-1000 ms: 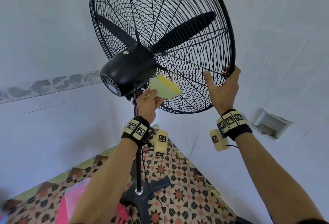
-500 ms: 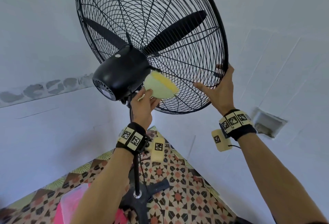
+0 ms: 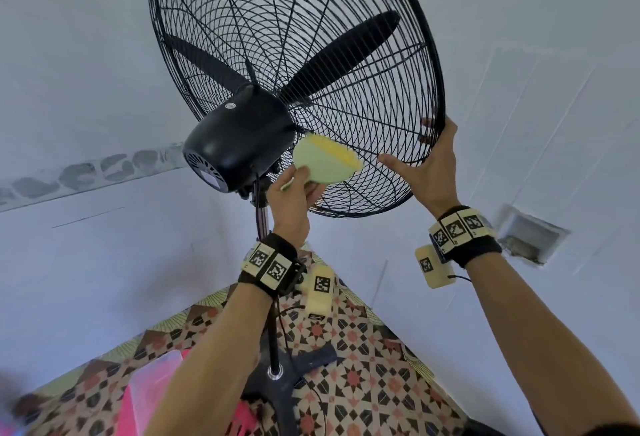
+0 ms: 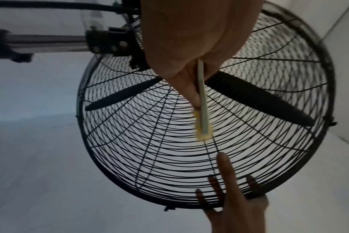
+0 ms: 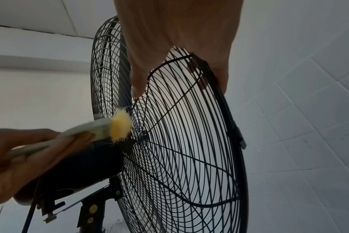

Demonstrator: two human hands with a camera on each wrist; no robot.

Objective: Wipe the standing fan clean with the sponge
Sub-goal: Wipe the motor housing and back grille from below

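A black standing fan has a round wire cage (image 3: 311, 37) and a motor housing (image 3: 239, 144) behind it. My left hand (image 3: 298, 189) pinches a pale green sponge (image 3: 323, 165) with a fuzzy yellow face. That face presses on the rear grille just right of the motor. Edge-on in the left wrist view, the sponge (image 4: 202, 110) lies against the wires between two blades. My right hand (image 3: 422, 155) grips the cage's lower right rim, fingertips curled through the wires and thumb stretched along the grille. From the right wrist I see the sponge (image 5: 118, 127) beside the motor housing (image 5: 86, 165).
The fan's pole (image 3: 273, 331) runs down to a black base (image 3: 277, 376) on a patterned tile floor (image 3: 363, 366). A pink plastic container (image 3: 152, 387) lies left of the base. White walls stand close behind, with a small recess (image 3: 530, 238) at the right.
The sponge has crept a little upward along the rear grille beside the motor. My right hand has stayed on the rim, its thumb now spread further left.
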